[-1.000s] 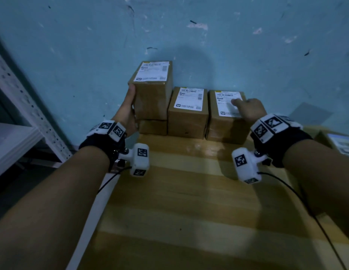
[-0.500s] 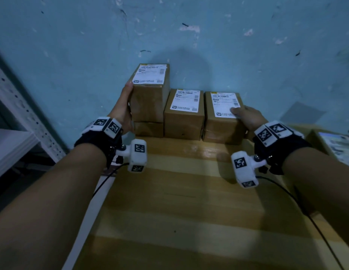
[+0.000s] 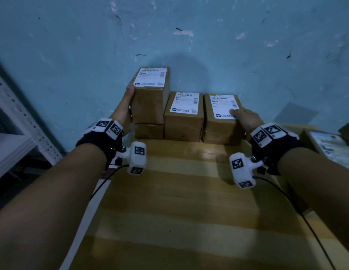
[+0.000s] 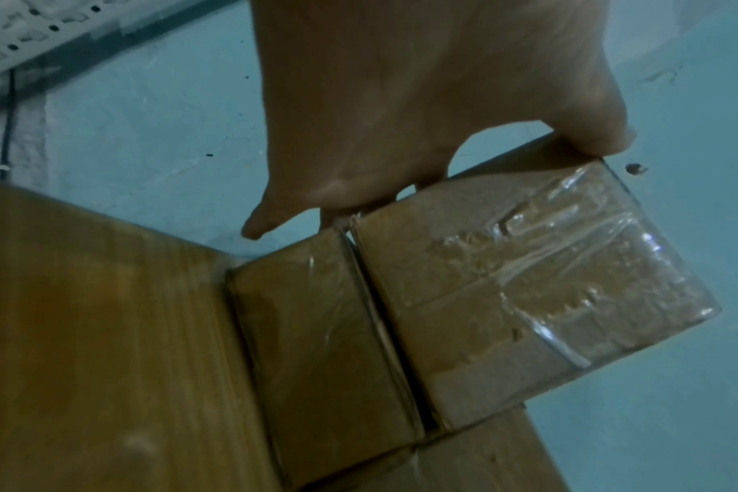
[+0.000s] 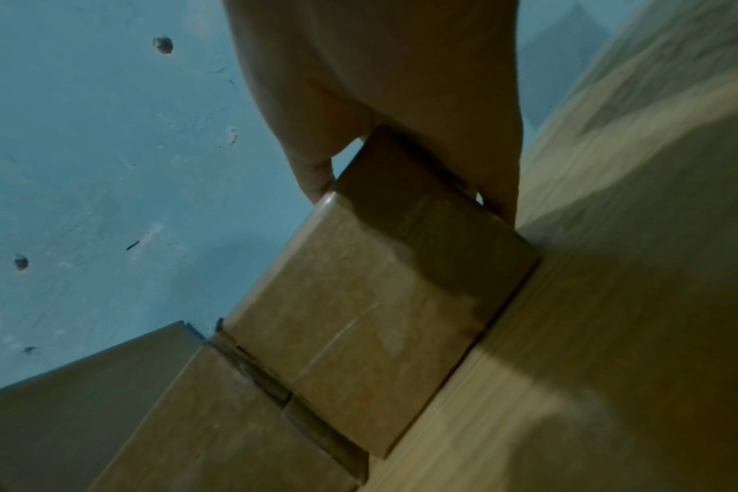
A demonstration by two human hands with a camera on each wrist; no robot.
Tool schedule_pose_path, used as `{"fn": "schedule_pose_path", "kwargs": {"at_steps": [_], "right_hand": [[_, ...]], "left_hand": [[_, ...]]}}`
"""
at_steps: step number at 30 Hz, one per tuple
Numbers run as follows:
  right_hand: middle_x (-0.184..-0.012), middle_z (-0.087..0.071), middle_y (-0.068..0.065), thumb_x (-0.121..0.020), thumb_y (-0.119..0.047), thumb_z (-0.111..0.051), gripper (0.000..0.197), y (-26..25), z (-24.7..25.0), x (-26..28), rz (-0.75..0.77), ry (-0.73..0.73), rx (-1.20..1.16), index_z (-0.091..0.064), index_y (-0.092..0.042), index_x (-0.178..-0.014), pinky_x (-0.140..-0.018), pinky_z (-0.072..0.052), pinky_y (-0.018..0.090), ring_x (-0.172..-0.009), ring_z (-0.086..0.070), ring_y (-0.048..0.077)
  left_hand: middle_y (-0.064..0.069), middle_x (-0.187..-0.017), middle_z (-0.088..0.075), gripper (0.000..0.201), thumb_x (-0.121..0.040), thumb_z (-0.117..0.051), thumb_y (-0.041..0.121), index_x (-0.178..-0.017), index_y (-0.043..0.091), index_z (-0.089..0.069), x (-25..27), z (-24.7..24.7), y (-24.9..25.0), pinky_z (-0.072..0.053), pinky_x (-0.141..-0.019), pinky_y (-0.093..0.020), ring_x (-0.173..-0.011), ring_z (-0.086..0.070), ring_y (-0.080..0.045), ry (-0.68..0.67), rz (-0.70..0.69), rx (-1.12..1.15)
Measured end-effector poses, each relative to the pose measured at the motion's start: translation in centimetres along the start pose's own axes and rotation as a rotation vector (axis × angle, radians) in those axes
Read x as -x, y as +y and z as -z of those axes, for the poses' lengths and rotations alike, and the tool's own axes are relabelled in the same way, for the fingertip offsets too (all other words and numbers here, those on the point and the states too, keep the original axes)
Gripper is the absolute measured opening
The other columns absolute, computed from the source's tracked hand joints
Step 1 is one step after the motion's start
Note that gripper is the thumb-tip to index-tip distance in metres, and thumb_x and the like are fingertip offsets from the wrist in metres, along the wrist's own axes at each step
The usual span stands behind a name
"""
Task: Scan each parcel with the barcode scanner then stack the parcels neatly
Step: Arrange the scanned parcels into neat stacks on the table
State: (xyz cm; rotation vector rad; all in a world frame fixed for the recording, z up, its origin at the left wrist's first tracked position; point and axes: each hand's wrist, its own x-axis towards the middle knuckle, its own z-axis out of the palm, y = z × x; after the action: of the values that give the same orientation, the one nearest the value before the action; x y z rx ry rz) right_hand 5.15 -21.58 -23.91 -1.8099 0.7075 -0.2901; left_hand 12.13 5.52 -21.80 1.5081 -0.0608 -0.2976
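Observation:
Brown cardboard parcels with white labels stand in a row against the blue wall. On the left, a top parcel (image 3: 152, 94) (image 4: 527, 283) sits on a lower parcel (image 3: 149, 131) (image 4: 316, 349). My left hand (image 3: 125, 108) (image 4: 401, 116) lies flat against the top parcel's left side, thumb at its upper corner. The middle parcel (image 3: 184, 114) (image 5: 232, 432) stands beside it. My right hand (image 3: 245, 118) (image 5: 380, 83) presses the right parcel (image 3: 222, 121) (image 5: 380, 316), thumb on its label, fingers down its right side. No scanner is in view.
The parcels stand at the far end of a wooden table (image 3: 189, 201), whose left edge runs close to my left forearm. A white metal shelf rack (image 3: 17, 117) stands at the left. Another labelled parcel (image 3: 329, 147) lies at the right edge.
My right hand has slid from the top of the right parcel's label to its right side, thumb staying on top. My left hand stays against the left stack.

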Motion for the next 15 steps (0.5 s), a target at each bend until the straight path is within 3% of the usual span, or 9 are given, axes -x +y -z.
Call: {"fn": "schedule_pose_path", "kwargs": {"at_steps": [2, 5, 7, 9, 10, 12, 13, 15], "right_hand": [[-0.133, -0.055, 0.015, -0.093, -0.026, -0.052, 0.042, 0.0, 0.1, 0.1, 0.004, -0.005, 0.018, -0.053, -0.005, -0.129, -0.084, -0.037, 0.028, -0.099, -0.05, 0.022], [-0.133, -0.055, 0.016, -0.095, -0.029, -0.05, 0.044, 0.5, 0.0, 0.7, 0.0, -0.01, 0.044, -0.053, -0.002, -0.129, -0.077, -0.035, 0.021, -0.102, -0.053, 0.025], [-0.135, -0.053, 0.017, -0.097, -0.03, -0.048, 0.045, 0.4, -0.2, 1.1, 0.002, -0.006, 0.057, -0.051, 0.0, -0.13, -0.066, -0.032, 0.014, -0.117, -0.053, 0.03], [-0.136, -0.052, 0.017, -0.097, -0.03, -0.047, 0.046, 0.2, -0.3, 0.9, -0.016, -0.011, 0.051, -0.05, 0.0, -0.132, -0.063, -0.03, 0.014, -0.123, -0.051, 0.03], [-0.137, -0.052, 0.016, -0.097, -0.031, -0.048, 0.047, 0.2, -0.4, 0.8, -0.025, -0.018, 0.052, -0.049, 0.0, -0.132, -0.067, -0.033, 0.016, -0.124, -0.05, 0.03], [-0.137, -0.052, 0.016, -0.094, -0.034, -0.051, 0.051, 0.0, -0.6, 0.4, -0.045, -0.026, 0.041, -0.049, 0.0, -0.132, -0.091, -0.042, 0.026, -0.124, -0.051, 0.032], [-0.137, -0.052, 0.016, -0.093, -0.036, -0.053, 0.053, 0.0, -0.7, 0.3, -0.056, -0.031, 0.019, -0.05, 0.0, -0.132, -0.102, -0.041, 0.033, -0.124, -0.051, 0.033], [-0.135, -0.054, 0.014, -0.09, -0.039, -0.055, 0.057, 0.3, -0.6, 0.0, -0.072, -0.05, -0.029, -0.05, -0.001, -0.132, -0.108, -0.039, 0.041, -0.123, -0.052, 0.034]], "left_hand": [[-0.002, -0.148, -0.04, 0.07, -0.086, -0.02, 0.067, -0.145, 0.031, -0.029, 0.5, -0.2, 0.1, -0.032, -0.09, -0.029, -0.126, -0.045, -0.016, 0.046, -0.01, -0.026], [0.002, -0.148, -0.04, 0.065, -0.092, -0.012, 0.062, -0.145, 0.029, -0.03, 0.9, -0.6, -0.3, -0.034, -0.092, -0.022, -0.126, -0.045, -0.012, 0.068, -0.061, -0.002], [0.003, -0.146, -0.043, 0.065, -0.093, -0.006, 0.06, -0.144, 0.03, -0.031, 1.4, -0.6, -0.7, -0.039, -0.09, -0.022, -0.114, -0.054, -0.01, 0.065, -0.072, 0.015], [0.004, -0.136, -0.053, 0.068, -0.092, -0.005, 0.063, -0.143, 0.03, -0.034, 1.4, -0.6, -0.8, -0.049, -0.079, -0.024, -0.099, -0.058, -0.009, 0.073, -0.079, 0.018], [0.005, -0.126, -0.059, 0.068, -0.091, -0.005, 0.063, -0.142, 0.03, -0.035, 1.6, -0.5, -0.8, -0.05, -0.073, -0.024, -0.094, -0.059, -0.009, 0.08, -0.07, 0.002], [0.006, -0.117, -0.062, 0.067, -0.091, -0.006, 0.063, -0.141, 0.03, -0.036, 1.8, -0.6, -0.6, -0.049, -0.074, -0.025, -0.091, -0.059, -0.01, 0.075, -0.049, -0.011], [0.004, -0.126, -0.06, 0.066, -0.092, -0.006, 0.062, -0.141, 0.03, -0.036, 1.8, -0.7, -0.6, -0.048, -0.076, -0.025, -0.095, -0.058, -0.011, 0.071, -0.048, -0.017], [0.0, -0.138, -0.052, 0.067, -0.091, -0.008, 0.063, -0.141, 0.029, -0.036, 2.1, -0.7, -0.4, -0.05, -0.069, -0.022, -0.099, -0.056, -0.011, 0.072, -0.029, -0.039]]}}
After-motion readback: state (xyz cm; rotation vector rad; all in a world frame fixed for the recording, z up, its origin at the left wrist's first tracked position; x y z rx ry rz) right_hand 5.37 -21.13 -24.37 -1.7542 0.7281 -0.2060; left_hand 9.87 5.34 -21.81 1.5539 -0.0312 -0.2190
